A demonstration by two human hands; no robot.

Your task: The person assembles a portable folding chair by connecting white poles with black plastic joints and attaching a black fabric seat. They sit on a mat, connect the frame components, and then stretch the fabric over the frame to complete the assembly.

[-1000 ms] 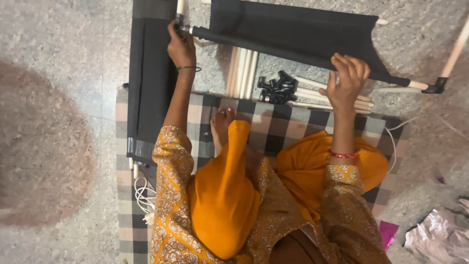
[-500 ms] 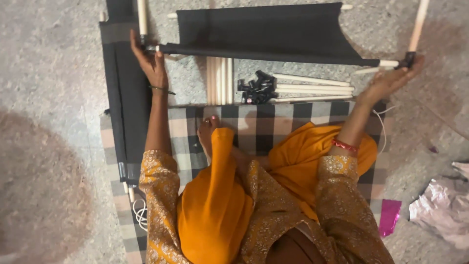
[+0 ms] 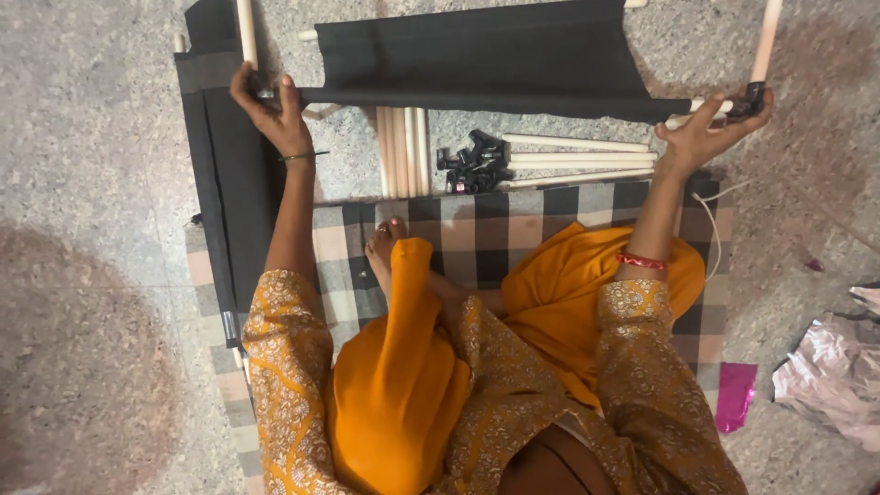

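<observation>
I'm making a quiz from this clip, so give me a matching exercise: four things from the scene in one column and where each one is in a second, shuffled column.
Things:
1. black fabric panel
2. pile of black connectors
3. checked mat
4. pink foil scrap

Places:
A. under the seated person
B. on the floor by the mat's right edge
C. stretched between the left hand and right hand
D. on the floor beside the loose white rods

Pairs: 1-C, 2-D, 3-A, 4-B
</observation>
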